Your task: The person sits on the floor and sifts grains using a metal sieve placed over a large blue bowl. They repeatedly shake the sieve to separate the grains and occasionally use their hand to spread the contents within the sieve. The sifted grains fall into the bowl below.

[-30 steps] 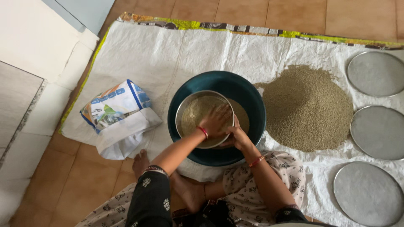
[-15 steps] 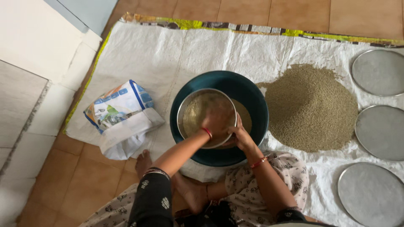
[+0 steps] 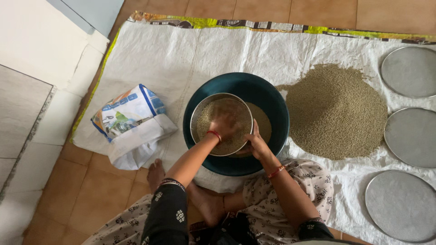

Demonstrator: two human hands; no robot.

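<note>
Sieve (image 3: 221, 123) of grain: left hand (image 3: 225, 124) inside, right hand (image 3: 255, 141) steadying rim

1 head-worn camera looks steeply down from close above; the left hand (image 3: 225, 124) sits near frame centre.

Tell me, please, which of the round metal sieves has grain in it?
The sieve in the bowl, inside the dark teal bowl under the left hand. The three flat sieves along the sheet's right side lie bare.
</note>
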